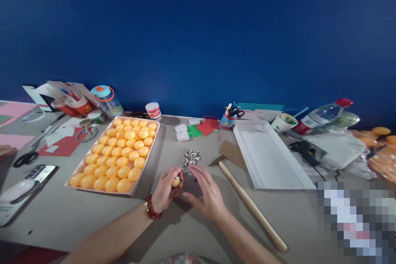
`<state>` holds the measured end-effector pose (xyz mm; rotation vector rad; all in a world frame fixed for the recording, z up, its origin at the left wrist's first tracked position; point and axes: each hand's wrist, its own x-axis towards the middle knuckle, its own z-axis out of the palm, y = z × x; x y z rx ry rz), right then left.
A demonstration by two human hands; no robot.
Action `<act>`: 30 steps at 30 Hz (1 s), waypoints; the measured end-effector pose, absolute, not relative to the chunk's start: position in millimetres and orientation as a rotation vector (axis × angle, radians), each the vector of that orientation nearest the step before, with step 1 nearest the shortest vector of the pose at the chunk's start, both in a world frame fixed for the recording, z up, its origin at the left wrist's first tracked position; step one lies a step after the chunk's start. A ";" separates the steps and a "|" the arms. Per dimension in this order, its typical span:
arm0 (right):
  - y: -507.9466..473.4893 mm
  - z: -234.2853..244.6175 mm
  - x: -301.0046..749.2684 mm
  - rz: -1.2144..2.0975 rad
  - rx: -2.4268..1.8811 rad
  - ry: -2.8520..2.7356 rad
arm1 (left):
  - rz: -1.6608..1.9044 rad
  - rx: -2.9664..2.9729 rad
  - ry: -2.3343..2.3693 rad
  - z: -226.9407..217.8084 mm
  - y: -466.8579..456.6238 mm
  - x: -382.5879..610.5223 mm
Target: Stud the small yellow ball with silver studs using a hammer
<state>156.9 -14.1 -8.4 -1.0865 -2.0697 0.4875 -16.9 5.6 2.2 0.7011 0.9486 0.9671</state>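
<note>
My left hand (166, 189), with a red bead bracelet at the wrist, is closed around a small yellow ball (175, 182) just above the grey table. My right hand (206, 193) lies beside it, fingers loosely curved, fingertips close to the ball and to a heap of small silver metal pieces (189, 159); I cannot make out anything in it. A white tray (154, 143) filled with several rows of yellow balls (119, 154) stands to the left of my hands.
A wooden-handled hammer (247, 202) lies right of my hands, beyond it an empty white tray (269, 156). Scissors (26, 157), a phone (37, 173), cups, paper sheets and a jar crowd the left; a water bottle (324, 113) and glue gun (305, 150) lie right.
</note>
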 end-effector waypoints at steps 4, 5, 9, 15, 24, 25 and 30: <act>-13.7 -10.6 157.6 0.504 -1.077 -2.074 | 0.966 0.656 0.915 0.9 3.6 -17.0; -13.7 -10.8 157.8 0.507 -1.073 -2.071 | 0.965 0.656 0.901 1.2 3.3 -17.1; -13.8 -10.3 158.2 0.499 -1.075 -2.058 | 0.952 0.616 0.852 3.4 3.2 -17.6; -14.3 -9.9 157.9 0.487 -1.068 -2.058 | 0.938 0.576 0.852 1.9 2.6 -15.6; -15.0 -9.3 159.0 0.632 -1.130 -1.902 | 1.080 1.318 0.882 0.0 -2.3 -20.1; -15.3 -9.4 158.9 0.698 -1.141 -1.846 | 1.100 1.417 0.911 -0.6 -3.1 -20.9; -16.7 -12.8 154.4 1.322 -0.988 -1.349 | 1.155 1.827 0.925 -3.8 -4.1 -24.3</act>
